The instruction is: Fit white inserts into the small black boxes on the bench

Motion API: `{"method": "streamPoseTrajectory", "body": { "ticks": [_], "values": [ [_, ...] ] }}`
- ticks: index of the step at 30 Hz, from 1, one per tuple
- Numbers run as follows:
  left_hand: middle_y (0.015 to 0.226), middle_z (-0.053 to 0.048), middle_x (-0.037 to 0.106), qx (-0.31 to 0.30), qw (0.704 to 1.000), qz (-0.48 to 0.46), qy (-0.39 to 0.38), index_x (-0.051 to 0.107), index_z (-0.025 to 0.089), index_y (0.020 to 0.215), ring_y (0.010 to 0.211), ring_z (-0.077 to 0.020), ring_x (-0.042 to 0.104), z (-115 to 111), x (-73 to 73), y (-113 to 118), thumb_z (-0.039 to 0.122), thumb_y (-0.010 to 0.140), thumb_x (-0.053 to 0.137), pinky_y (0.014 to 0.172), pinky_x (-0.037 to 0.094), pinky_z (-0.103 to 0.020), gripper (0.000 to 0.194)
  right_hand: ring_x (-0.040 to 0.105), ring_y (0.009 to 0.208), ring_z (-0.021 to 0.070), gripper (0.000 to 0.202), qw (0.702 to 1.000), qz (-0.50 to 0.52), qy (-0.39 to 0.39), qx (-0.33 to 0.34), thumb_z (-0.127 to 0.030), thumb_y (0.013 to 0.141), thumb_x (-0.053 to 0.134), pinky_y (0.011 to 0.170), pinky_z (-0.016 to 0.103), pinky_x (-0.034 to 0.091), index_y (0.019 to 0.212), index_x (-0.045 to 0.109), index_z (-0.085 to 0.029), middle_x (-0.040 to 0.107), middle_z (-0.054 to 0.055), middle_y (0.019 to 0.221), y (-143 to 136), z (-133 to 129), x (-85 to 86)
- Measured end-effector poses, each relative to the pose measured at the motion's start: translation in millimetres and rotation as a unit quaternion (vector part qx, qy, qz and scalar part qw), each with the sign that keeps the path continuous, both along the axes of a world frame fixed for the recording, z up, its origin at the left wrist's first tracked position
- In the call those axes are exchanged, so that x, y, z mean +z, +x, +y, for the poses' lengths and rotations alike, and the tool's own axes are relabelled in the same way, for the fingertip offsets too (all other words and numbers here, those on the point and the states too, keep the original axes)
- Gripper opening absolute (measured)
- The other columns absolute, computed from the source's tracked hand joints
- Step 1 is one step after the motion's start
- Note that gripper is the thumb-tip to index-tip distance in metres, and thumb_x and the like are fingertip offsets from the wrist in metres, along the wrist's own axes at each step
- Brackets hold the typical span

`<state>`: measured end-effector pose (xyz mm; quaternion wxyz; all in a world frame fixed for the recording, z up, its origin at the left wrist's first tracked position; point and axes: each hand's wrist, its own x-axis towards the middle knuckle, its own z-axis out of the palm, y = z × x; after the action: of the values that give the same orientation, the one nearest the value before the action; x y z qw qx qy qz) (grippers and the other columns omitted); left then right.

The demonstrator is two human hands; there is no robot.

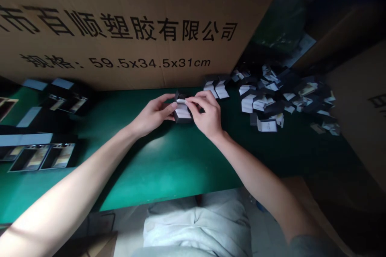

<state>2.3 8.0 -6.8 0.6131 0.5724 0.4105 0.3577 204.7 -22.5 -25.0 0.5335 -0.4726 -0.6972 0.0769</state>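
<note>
A small black piece with a white inner face (pixel 183 113) is held between both hands above the green table (pixel 159 168). My left hand (pixel 157 113) grips its left side, with the thumb on the white part and the other fingers around the back. On the right, my right hand (pixel 206 112) has thumb and index finger pinched at the piece's upper right edge. Just behind my right hand stand two similar black and white pieces (pixel 221 88).
A large printed cardboard box (pixel 144 0) stands along the table's back. Many black and white pieces (pixel 259 100) lie heaped at the right. Open black boxes (pixel 58 156) stand at the left, and another carton (pixel 362 96) is at the far right.
</note>
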Motion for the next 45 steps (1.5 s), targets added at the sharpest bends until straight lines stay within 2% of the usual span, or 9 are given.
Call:
{"method": "streamPoseTrajectory", "body": {
  "ticks": [3,9,15,19,23,28,37,41,45],
  "values": [
    [0.100,-0.008,0.080,-0.003,1.000,0.002,0.002,0.070,0.017,0.137,0.088,-0.0225,0.076,0.1,-0.4,-0.3,0.059,0.083,0.087,0.079,0.068,-0.033,0.070,0.069,0.084,0.0137,0.019,1.000,0.002,0.010,0.002,-0.030,0.107,0.063,0.076,0.026,0.061,0.102,0.080,-0.022,0.070,0.006,0.099,-0.2,-0.2,-0.1],
    [0.097,-0.007,0.080,-0.001,1.000,-0.021,-0.016,0.070,0.016,0.137,0.085,-0.0202,0.075,0.2,0.5,0.4,0.055,0.082,0.089,0.076,0.066,-0.029,0.070,0.069,0.086,0.0138,0.018,1.000,0.009,0.025,0.005,-0.026,0.106,0.061,0.068,0.023,0.060,0.101,0.078,-0.021,0.071,0.006,0.099,-0.5,-0.9,1.6],
    [0.099,-0.007,0.080,0.013,0.998,-0.042,-0.033,0.073,0.016,0.133,0.086,-0.0190,0.075,0.8,-0.2,0.6,0.053,0.079,0.093,0.075,0.065,-0.027,0.068,0.069,0.086,0.0136,0.027,1.000,-0.015,0.009,0.011,-0.027,0.107,0.054,0.064,0.023,0.058,0.115,0.078,-0.018,0.070,0.010,0.110,0.0,0.4,-1.4],
    [0.098,-0.007,0.080,0.021,0.997,-0.054,-0.043,0.073,0.015,0.135,0.086,-0.0174,0.074,1.8,-2.1,0.5,0.052,0.078,0.094,0.074,0.065,-0.024,0.071,0.069,0.085,0.0152,0.033,0.998,-0.059,0.008,0.004,-0.031,0.108,0.053,0.071,0.026,0.059,0.123,0.079,-0.016,0.069,0.011,0.109,1.7,2.2,-4.6],
    [0.098,-0.007,0.080,0.021,0.997,-0.053,-0.044,0.073,0.015,0.135,0.084,-0.0170,0.075,1.9,-2.1,0.1,0.051,0.078,0.094,0.072,0.065,-0.024,0.071,0.069,0.084,0.0150,0.039,0.994,-0.110,-0.017,-0.003,-0.036,0.110,0.052,0.080,0.026,0.059,0.130,0.079,-0.017,0.071,0.009,0.101,2.5,2.1,-5.5],
    [0.099,-0.007,0.080,0.015,0.998,-0.048,-0.039,0.074,0.017,0.133,0.084,-0.0172,0.075,1.7,-0.6,0.1,0.049,0.081,0.092,0.072,0.065,-0.024,0.064,0.072,0.077,0.0142,0.044,0.989,-0.133,-0.070,-0.007,-0.041,0.112,0.049,0.073,0.023,0.056,0.137,0.076,-0.016,0.078,0.008,0.094,1.9,-1.0,-2.1],
    [0.104,-0.009,0.081,0.040,0.996,-0.066,-0.053,0.073,0.014,0.133,0.084,-0.0160,0.076,1.3,1.6,1.6,0.042,0.082,0.093,0.071,0.066,-0.022,0.061,0.082,0.092,0.0234,0.049,0.960,-0.211,-0.187,0.004,-0.044,0.113,0.048,0.079,0.027,0.060,0.156,0.061,-0.024,0.085,0.008,0.107,2.1,-6.0,11.5],
    [0.104,-0.009,0.081,0.041,0.995,-0.070,-0.058,0.072,0.013,0.135,0.083,-0.0154,0.076,1.3,2.1,1.8,0.041,0.083,0.093,0.070,0.066,-0.022,0.063,0.081,0.091,0.0221,0.052,0.952,-0.221,-0.210,0.008,-0.045,0.114,0.047,0.079,0.026,0.058,0.160,0.056,-0.025,0.085,0.006,0.104,1.8,-6.9,16.1],
    [0.100,-0.008,0.081,0.044,0.995,-0.070,-0.061,0.073,0.014,0.133,0.079,-0.0155,0.076,1.0,2.5,1.8,0.039,0.083,0.092,0.071,0.066,-0.023,0.059,0.079,0.080,0.0201,0.057,0.953,-0.223,-0.205,0.023,-0.051,0.111,0.051,0.071,0.024,0.055,0.162,0.053,-0.024,0.083,0.004,0.091,2.7,-5.3,13.6]
  ]
}}
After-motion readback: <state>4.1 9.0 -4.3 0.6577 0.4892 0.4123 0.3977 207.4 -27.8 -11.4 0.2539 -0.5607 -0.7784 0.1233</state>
